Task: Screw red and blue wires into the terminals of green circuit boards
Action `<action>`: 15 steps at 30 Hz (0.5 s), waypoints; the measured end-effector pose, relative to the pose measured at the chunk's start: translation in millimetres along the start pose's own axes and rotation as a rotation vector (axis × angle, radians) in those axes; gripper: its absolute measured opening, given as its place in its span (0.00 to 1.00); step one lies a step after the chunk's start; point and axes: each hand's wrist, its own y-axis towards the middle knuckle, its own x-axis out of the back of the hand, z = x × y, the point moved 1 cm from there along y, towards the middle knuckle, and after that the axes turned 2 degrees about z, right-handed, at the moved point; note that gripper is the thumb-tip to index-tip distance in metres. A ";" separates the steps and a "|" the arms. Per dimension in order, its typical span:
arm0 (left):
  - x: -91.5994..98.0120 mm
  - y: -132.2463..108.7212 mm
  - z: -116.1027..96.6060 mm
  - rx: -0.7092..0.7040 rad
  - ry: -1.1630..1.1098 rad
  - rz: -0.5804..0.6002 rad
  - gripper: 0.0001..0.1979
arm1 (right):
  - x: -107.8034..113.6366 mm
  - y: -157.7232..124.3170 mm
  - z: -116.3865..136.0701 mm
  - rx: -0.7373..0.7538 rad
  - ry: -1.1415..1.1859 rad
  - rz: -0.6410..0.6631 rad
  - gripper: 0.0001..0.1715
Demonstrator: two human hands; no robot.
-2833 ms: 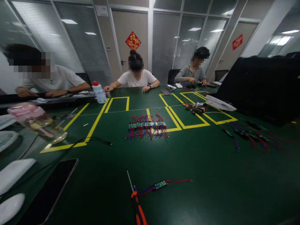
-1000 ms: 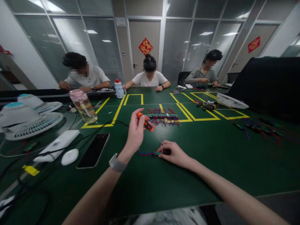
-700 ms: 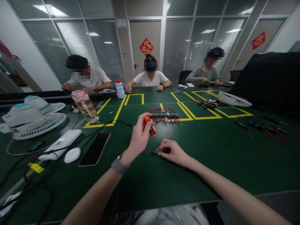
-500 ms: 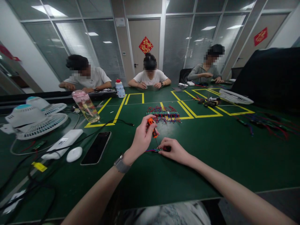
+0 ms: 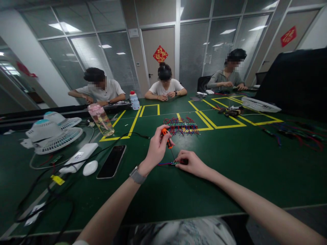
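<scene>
An orange and black screwdriver (image 5: 167,139) is gripped in my left hand (image 5: 156,146), its shaft slanting down to a small green circuit board (image 5: 174,163) on the table. My right hand (image 5: 191,164) pinches the right side of this board, with the fingertips close to the screwdriver's tip. Red and blue wires (image 5: 165,164) run out from the board's left end. Beyond my hands lies a row of similar boards (image 5: 182,125) with many red and blue wires.
On the green table (image 5: 219,190) at left are a phone (image 5: 111,161), a white case (image 5: 90,168), a white power bank (image 5: 79,157), fans (image 5: 55,136), black cables and a bottle (image 5: 101,120). More wired boards (image 5: 293,134) lie right. Three people sit opposite.
The whole view has shifted slightly, so table items appear further right. My hands keep their holds on the screwdriver and board. The people opposite have moved their hands a little.
</scene>
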 end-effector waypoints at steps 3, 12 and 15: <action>-0.6 -0.5 1.1 0.001 0.019 0.015 0.13 | 0.5 0.3 1.2 -0.009 0.007 0.000 0.06; -4.1 -4.8 -10.4 -0.021 0.189 0.054 0.12 | 0.9 -1.1 0.9 0.003 0.003 -0.003 0.05; -4.5 -4.5 -17.3 -0.057 0.266 0.067 0.14 | 0.9 -1.5 1.2 0.016 0.001 -0.010 0.04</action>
